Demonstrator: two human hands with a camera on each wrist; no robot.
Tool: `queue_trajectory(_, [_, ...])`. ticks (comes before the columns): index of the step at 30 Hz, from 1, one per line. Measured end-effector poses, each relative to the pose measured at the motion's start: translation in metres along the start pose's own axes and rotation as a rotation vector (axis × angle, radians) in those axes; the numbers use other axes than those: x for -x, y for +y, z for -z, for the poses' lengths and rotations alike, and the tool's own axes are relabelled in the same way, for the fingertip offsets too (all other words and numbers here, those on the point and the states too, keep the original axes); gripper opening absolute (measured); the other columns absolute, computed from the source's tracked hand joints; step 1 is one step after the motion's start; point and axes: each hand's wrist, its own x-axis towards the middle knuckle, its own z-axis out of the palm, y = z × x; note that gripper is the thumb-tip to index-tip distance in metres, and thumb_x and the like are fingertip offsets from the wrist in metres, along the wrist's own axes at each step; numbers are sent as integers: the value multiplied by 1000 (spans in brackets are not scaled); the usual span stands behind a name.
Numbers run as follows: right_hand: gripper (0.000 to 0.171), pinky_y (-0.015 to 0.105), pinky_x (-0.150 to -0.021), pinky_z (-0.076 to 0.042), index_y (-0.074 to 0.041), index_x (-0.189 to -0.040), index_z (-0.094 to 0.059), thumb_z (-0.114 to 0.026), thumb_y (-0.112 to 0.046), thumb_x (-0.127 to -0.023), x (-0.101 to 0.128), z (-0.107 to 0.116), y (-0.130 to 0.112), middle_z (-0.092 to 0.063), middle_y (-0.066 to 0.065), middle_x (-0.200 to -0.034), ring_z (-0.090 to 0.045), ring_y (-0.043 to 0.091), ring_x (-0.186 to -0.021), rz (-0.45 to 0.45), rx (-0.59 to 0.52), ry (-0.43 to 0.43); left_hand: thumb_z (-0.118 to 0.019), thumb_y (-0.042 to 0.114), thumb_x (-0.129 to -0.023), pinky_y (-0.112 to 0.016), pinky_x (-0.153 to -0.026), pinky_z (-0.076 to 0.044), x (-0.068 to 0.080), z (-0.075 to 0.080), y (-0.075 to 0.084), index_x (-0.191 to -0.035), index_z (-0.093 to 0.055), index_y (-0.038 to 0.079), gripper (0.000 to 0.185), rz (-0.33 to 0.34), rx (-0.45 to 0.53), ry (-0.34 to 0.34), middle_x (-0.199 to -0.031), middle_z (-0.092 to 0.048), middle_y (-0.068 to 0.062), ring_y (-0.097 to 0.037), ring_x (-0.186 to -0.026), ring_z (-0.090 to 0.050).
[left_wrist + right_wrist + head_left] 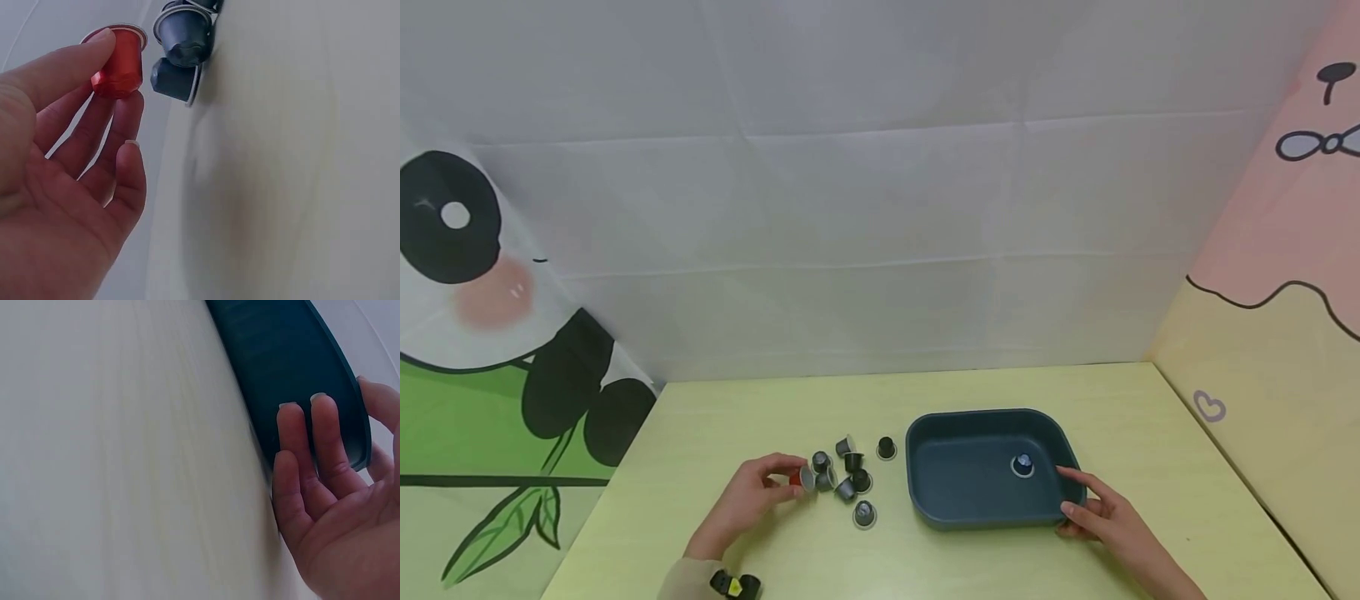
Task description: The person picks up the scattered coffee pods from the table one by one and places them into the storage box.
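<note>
Tray (970, 492): dark blue, on the table (1075, 392), right of centre. Holds one capsule (1023, 465).

Loose pile (842, 475): about seven grey and black capsules on the table just left of the tray, one black one (886, 447) a little apart.

Left hand (748, 496): at the pile's left edge, thumb and fingertips pinching a red capsule (119, 61), lifted beside two grey ones (181, 53).

Right hand (1101, 517): fingers (315, 450) straight against the tray's near right wall, thumb over the rim, steadying it.

Progress, by my reckoning: one in, one in hand, the pile left.
</note>
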Motion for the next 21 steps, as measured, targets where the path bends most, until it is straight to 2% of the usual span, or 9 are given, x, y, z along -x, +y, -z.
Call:
queue_trajectory(3, [43, 32, -82, -57, -41, -134, -55, -58, -12, -102, 0, 0, 1, -69, 27, -90, -72, 25, -82, -17, 6, 14, -82, 14, -82, -29, -76, -53, 0, 1, 4, -117, -72, 11, 37, -8, -7, 13, -109, -70, -6, -22, -89, -64])
queue_trajectory(8, [44, 32, -82, -57, -23, -144, -50, -59, -14, -101, 1, -1, 0, -68, 28, -91, -72, 27, -83, -23, 16, 22, -81, 15, -83, -30, -81, -51, 0, 1, 14, -117, -72, 14, 35, -57, -49, 23, -108, -69, 1, -19, -100, -62])
queue_trajectory(15, [42, 31, -82, -57, -31, -139, -53, -60, -15, -101, 1, -2, 0, -68, 25, -88, -71, 24, -80, -39, 20, 36, -80, 17, -85, -31, -82, -50, -2, -1, 29, -118, -71, 16, 34, -115, -49, 5, -106, -69, 4, -17, -102, -61])
queue_trajectory(21, [43, 32, -82, -57, -27, -142, -52, -60, -15, -101, 1, -2, 0, -68, 25, -88, -72, 25, -82, -35, 16, 32, -79, 15, -86, -32, -84, -50, -8, -6, 40, -120, -70, 12, 35, -128, -21, -10, -109, -69, 4, -18, -104, -61])
